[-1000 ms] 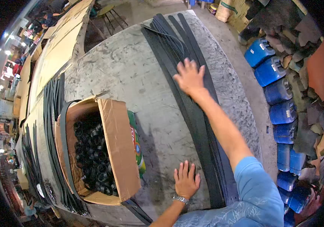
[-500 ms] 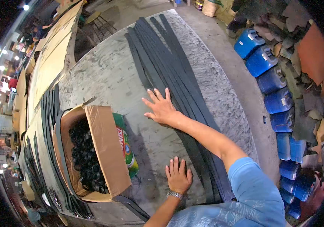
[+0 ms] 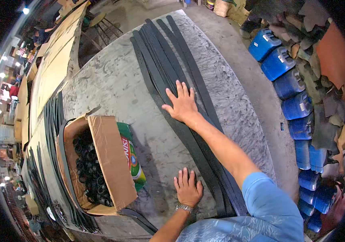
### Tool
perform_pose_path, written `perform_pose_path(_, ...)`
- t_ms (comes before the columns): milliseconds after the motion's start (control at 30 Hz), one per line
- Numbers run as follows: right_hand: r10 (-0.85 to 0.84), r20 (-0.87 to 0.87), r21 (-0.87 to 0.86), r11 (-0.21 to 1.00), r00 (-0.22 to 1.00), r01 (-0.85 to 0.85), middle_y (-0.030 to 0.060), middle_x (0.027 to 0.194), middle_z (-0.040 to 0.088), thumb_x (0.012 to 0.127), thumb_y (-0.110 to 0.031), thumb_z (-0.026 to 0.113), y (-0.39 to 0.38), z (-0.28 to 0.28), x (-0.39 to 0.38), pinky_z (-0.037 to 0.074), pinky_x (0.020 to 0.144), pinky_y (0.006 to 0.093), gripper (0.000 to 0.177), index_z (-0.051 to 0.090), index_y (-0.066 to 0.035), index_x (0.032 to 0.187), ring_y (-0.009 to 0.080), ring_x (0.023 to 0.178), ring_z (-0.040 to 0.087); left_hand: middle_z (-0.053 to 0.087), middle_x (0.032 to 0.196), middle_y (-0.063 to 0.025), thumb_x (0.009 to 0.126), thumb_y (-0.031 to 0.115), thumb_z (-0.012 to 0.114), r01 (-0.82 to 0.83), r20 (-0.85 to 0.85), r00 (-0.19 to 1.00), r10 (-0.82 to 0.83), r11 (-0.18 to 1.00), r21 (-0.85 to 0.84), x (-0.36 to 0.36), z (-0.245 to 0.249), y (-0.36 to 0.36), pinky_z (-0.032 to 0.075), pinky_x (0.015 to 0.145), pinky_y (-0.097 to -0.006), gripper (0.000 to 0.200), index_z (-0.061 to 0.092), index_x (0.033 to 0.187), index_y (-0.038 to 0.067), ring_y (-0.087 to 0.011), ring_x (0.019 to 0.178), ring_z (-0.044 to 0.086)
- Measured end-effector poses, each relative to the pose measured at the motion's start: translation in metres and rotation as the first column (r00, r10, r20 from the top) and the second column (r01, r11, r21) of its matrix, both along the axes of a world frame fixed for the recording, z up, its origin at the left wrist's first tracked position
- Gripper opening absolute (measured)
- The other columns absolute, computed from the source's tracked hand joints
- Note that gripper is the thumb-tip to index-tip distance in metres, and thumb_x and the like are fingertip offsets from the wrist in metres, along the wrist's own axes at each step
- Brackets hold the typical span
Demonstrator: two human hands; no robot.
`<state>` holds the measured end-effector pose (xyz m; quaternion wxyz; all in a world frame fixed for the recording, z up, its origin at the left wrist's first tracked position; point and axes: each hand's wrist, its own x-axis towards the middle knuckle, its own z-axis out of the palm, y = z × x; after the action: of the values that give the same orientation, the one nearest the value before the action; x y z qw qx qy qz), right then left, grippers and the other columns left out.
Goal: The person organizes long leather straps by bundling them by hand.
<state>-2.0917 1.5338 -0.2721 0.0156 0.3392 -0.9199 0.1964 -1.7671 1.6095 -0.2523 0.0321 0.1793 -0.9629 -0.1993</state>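
Observation:
Long black leather-like strips (image 3: pixel 156 66) lie in a loose bundle along the grey worktable (image 3: pixel 108 76). My right hand (image 3: pixel 182 104) rests palm down on the strips, fingers spread, holding nothing. Closer to my body, my left hand (image 3: pixel 188 188) lies flat on the table to the left of the bundle. Its fingers are stretched out, and a metal watch (image 3: pixel 185 207) circles that wrist. An open cardboard box (image 3: pixel 112 161) full of black coiled pieces (image 3: pixel 90 173) stands left of my hands. A green printed package (image 3: pixel 134 161) shows beside its right wall.
More black strips (image 3: pixel 53 133) hang or lie at the table's left side. Several blue jerrycans (image 3: pixel 277 62) line the floor on the right, beside piled leather scraps (image 3: pixel 325 113). A stool (image 3: pixel 102 24) stands beyond the table, near long pale boards (image 3: pixel 59 56).
My right hand has moved right, from the bundle's left edge and bare table onto the strips. Some strips have shifted and spread slightly. My left hand stays in about the same place.

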Motion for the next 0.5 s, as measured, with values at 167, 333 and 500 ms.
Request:
perform_pose_path(167, 0.168, -0.020, 0.065, 0.984, 0.986, -0.166, 0.0201, 0.157, 0.025, 0.090, -0.057, 0.053, 0.015, 0.017, 0.046, 0.014, 0.114, 0.0638, 0.067, 0.048, -0.017, 0.144, 0.0427, 0.146, 0.016, 0.042, 0.147, -0.0179, 0.089, 0.033, 0.057, -0.003, 0.038, 0.999, 0.004, 1.000, -0.004, -0.001, 0.004, 0.001, 0.022, 0.114, -0.0569, 0.050, 0.056, 0.132, 0.008, -0.0361, 0.139, 0.035)
perform_pose_path(333, 0.240, -0.069, 0.058, 0.970, 0.968, -0.237, 0.0148, 0.156, 0.030, 0.091, -0.052, 0.054, 0.012, 0.011, 0.070, 0.012, 0.113, 0.0664, 0.061, 0.051, -0.016, 0.141, 0.0411, 0.146, 0.016, 0.043, 0.147, -0.0177, 0.088, 0.033, 0.057, -0.012, 0.037, 0.999, 0.012, 1.000, -0.004, -0.002, 0.001, 0.001, 0.023, 0.114, -0.0564, 0.050, 0.056, 0.132, 0.008, -0.0359, 0.139, 0.035)
perform_pose_path(500, 0.242, -0.069, 0.037, 0.970, 0.968, -0.240, 0.0144, 0.155, 0.031, 0.090, -0.051, 0.057, 0.013, 0.009, 0.071, 0.010, 0.113, 0.0677, 0.062, 0.052, -0.015, 0.140, 0.0415, 0.146, 0.017, 0.042, 0.147, -0.0173, 0.089, 0.033, 0.057, -0.020, 0.008, 1.000, 0.020, 1.000, -0.001, -0.001, 0.002, 0.003, 0.023, 0.114, -0.0558, 0.050, 0.056, 0.131, 0.008, -0.0354, 0.139, 0.035)
